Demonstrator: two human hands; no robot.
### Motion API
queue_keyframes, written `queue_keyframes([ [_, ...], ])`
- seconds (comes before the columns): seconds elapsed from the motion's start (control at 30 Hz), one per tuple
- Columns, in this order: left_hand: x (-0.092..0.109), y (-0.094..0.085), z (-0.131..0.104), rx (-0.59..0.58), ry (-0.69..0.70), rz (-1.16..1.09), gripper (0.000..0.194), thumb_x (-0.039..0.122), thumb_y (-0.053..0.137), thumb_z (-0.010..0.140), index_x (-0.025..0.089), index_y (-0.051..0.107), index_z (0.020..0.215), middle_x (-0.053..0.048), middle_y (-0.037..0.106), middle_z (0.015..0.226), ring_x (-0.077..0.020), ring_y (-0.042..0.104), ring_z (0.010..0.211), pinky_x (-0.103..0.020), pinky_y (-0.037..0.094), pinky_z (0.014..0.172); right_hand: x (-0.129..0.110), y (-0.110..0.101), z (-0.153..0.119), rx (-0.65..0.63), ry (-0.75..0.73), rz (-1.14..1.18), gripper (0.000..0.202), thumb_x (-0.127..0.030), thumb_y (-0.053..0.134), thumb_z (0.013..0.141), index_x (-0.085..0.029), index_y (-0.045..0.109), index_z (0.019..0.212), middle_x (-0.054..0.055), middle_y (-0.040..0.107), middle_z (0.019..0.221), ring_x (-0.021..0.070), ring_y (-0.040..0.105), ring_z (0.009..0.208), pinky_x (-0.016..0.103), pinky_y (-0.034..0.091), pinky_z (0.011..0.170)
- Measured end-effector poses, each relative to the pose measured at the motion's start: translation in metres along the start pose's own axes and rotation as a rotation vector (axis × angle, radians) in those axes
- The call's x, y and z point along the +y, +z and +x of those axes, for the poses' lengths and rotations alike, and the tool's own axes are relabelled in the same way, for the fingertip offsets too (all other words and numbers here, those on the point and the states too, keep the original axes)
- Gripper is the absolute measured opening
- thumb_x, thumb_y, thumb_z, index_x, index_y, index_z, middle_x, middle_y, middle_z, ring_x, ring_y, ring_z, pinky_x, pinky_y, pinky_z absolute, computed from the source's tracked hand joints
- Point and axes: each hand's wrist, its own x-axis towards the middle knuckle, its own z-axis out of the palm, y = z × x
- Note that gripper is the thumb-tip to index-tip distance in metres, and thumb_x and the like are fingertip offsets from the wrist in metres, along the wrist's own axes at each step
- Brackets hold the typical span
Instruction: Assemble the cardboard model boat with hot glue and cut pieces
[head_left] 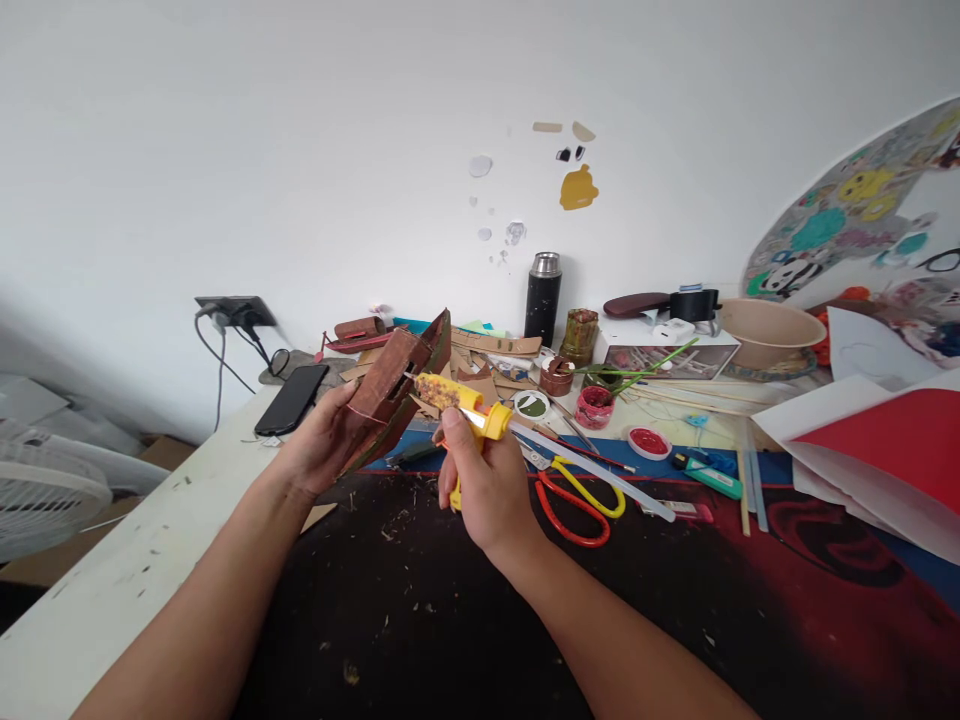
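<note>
Left hand (pixel 319 435) curled around a reddish-brown model boat (pixel 386 385), held tilted above the dark mat (pixel 390 600) on the counter (pixel 112 560), toward the counter's back edge. Right hand (pixel 487 475) closed round the grip of a yellow glue gun (pixel 457 400), clear glue stick (pixel 592 465) projecting rearward, nozzle at the boat's side; contact cannot be determined. Black phone (pixel 292 398) lies near the counter's left edge; red-and-yellow-handled scissors (pixel 574 510) lie just beyond the right hand.
</note>
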Motion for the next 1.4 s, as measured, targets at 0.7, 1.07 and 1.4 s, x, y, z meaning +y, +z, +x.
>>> queue_keyframes([
  [0.7,0.0,0.0,0.0,-0.042,0.032,0.023,0.053,0.064,0.067,0.089,0.025,0.082,0.121,-0.009,0.085,0.115,-0.0395,0.076,0.11,-0.045,0.063,0.091,-0.002,0.001,0.001,-0.001,0.009,-0.036,0.051,-0.071,0.055,0.098,-0.025,0.055,0.076,-0.006,0.046,0.042,0.0137,0.052,0.038,0.025,0.041,0.042],
  [1.07,0.002,0.014,-0.006,0.03,0.054,0.034,0.052,0.062,0.076,0.082,0.023,0.083,0.116,-0.007,0.087,0.111,-0.0309,0.08,0.097,-0.034,0.065,0.08,0.0,0.0,0.001,0.021,-0.002,-0.003,0.053,-0.071,0.057,0.098,-0.023,0.055,0.077,-0.008,0.045,0.042,0.0116,0.05,0.037,0.022,0.039,0.041],
  [1.4,0.029,0.008,-0.007,0.058,0.291,-0.201,0.056,0.05,0.062,0.094,0.014,0.069,0.136,-0.013,0.085,0.107,-0.0274,0.079,0.084,-0.034,0.065,0.074,0.005,-0.005,0.003,-0.016,0.012,-0.101,0.055,-0.073,0.052,0.1,-0.022,0.061,0.081,-0.006,0.049,0.042,0.0137,0.051,0.038,0.025,0.042,0.044],
])
